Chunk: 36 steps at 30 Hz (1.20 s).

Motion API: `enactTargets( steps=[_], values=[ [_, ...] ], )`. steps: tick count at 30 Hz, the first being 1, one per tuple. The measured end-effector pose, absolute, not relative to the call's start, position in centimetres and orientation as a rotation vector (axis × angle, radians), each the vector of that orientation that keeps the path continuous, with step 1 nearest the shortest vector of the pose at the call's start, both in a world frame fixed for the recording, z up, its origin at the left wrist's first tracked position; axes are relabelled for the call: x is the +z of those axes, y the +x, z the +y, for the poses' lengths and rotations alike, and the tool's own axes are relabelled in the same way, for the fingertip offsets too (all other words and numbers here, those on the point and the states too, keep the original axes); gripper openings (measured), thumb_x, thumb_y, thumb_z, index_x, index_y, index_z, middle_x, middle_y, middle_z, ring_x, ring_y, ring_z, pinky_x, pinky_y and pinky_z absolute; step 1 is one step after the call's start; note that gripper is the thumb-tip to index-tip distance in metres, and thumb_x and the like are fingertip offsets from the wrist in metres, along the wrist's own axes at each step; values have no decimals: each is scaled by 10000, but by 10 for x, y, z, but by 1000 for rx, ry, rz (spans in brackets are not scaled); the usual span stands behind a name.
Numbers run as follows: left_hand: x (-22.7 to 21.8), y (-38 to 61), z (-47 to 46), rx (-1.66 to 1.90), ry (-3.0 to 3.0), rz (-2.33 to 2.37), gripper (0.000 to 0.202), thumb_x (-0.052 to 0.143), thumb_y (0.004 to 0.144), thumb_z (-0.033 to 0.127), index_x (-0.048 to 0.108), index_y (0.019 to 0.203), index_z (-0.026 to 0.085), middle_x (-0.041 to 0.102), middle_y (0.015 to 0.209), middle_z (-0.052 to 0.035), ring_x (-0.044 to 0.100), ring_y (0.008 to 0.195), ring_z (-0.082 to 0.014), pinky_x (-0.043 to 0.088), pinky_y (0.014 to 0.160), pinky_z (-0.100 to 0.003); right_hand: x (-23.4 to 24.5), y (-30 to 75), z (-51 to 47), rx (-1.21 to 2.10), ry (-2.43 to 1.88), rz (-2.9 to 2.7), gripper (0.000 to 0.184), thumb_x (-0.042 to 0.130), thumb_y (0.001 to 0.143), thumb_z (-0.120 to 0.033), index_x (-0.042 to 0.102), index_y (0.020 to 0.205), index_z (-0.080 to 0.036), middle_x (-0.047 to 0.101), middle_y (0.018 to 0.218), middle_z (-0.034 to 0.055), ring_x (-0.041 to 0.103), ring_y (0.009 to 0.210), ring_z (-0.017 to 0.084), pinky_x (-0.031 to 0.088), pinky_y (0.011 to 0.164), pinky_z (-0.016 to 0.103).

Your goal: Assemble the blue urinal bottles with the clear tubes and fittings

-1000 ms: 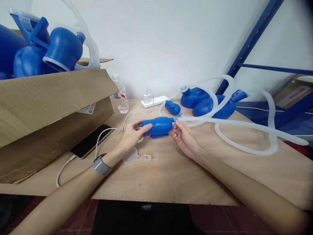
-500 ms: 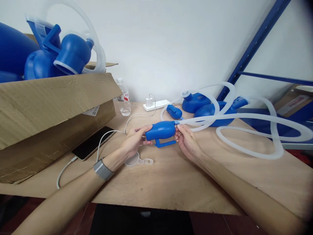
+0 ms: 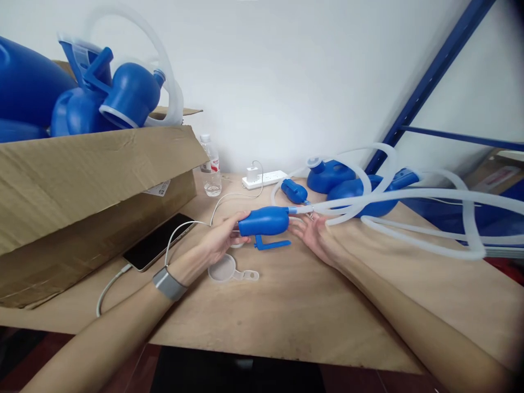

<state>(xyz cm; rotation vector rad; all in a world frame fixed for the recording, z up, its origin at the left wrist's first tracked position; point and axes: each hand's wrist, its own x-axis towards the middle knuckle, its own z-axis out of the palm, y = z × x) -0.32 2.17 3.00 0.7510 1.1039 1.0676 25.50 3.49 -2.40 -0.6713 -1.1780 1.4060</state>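
Note:
My left hand (image 3: 223, 236) grips the rear end of a blue plastic bottle-shaped part (image 3: 265, 221) with a small handle underneath, held just above the wooden table (image 3: 286, 305). A long translucent hose (image 3: 409, 196) is joined to its nozzle and loops off to the right, lifted off the table. My right hand (image 3: 313, 233) lies just below the nozzle joint, palm up, fingers spread, holding nothing. A clear plastic funnel-like lid (image 3: 229, 271) rests on the table under the left hand.
A large cardboard box (image 3: 82, 191) full of blue containers stands at left. A phone (image 3: 158, 240) on a white cable, a water bottle (image 3: 212, 172) and a power strip (image 3: 264, 177) sit behind. More blue containers (image 3: 347, 183) lie by the blue rack (image 3: 426, 82).
My right hand has let go of the hose joint and opened. The bottle part has risen slightly, and the hose has lifted off the table at the right.

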Motion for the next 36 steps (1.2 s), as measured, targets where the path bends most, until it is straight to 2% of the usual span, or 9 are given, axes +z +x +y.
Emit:
enactTargets(
  steps=[3, 6, 10, 14, 21, 25, 29, 32, 36],
  values=[
    [25, 2, 19, 1074, 816, 1060, 203, 766, 907, 289, 717, 982, 107, 716, 834, -74, 712, 637, -138, 642, 565, -200, -25, 247, 31, 1431, -632, -1246, 911, 774, 546, -899, 629, 1259, -351, 659, 1389, 83, 615, 1291, 340, 511, 1080, 516],
    [24, 4, 15, 1065, 865, 1053, 229, 781, 897, 318, 738, 992, 114, 750, 908, -97, 726, 681, -149, 656, 607, -220, -21, 237, 25, 1394, -667, -1163, 833, 752, 574, -907, 660, 1181, -345, 677, 1375, 78, 619, 1284, 329, 543, 1017, 480],
    [27, 3, 12, 1017, 1011, 1061, 331, 834, 852, 387, 762, 1034, 120, 773, 975, -99, 753, 724, -162, 670, 670, -235, -13, 230, 24, 1376, -809, -993, 575, 840, 659, -766, 671, 905, -274, 762, 991, 41, 707, 959, 238, 582, 794, 352],
    [29, 4, 10, 971, 1082, 1073, 344, 865, 819, 363, 769, 1029, 107, 775, 941, -97, 749, 692, -156, 657, 645, -223, -10, 232, 26, 1282, -865, -899, 527, 906, 647, -668, 634, 742, -227, 631, 668, -28, 574, 624, 123, 475, 561, 242],
    [32, 9, 8, 941, 868, 1138, 324, 820, 818, 431, 701, 884, 137, 654, 674, -30, 645, 511, -127, 592, 472, -201, -6, 232, 26, 1172, -834, -915, 476, 934, 648, -597, 661, 725, -214, 641, 678, -25, 584, 651, 115, 497, 603, 239],
    [38, 8, 9, 805, 737, 1145, 377, 670, 923, 512, 659, 862, 140, 672, 629, -66, 628, 470, -119, 529, 414, -152, -6, 235, 28, 1123, -809, -1024, 433, 891, 724, -596, 673, 711, -223, 647, 675, -25, 588, 657, 119, 510, 634, 251],
    [39, 5, 13, 715, 666, 1130, 450, 615, 952, 563, 623, 779, 147, 625, 545, -43, 556, 388, -92, 478, 366, -135, -7, 240, 31, 1053, -841, -1105, 421, 891, 711, -610, 713, 740, -229, 682, 711, -7, 621, 690, 146, 537, 679, 296],
    [37, 3, 14, 779, 752, 1113, 404, 709, 902, 523, 660, 778, 142, 659, 597, -51, 604, 450, -105, 518, 410, -150, -6, 241, 32, 1035, -869, -1084, 423, 887, 711, -613, 732, 769, -224, 704, 727, 15, 651, 697, 165, 555, 671, 312],
    [37, 2, 12, 849, 1008, 1061, 305, 864, 769, 389, 750, 779, 106, 708, 708, -66, 670, 603, -129, 612, 577, -209, -4, 239, 31, 995, -911, -972, 478, 845, 748, -635, 657, 635, -211, 622, 574, 3, 565, 524, 125, 474, 496, 266]
  ],
)
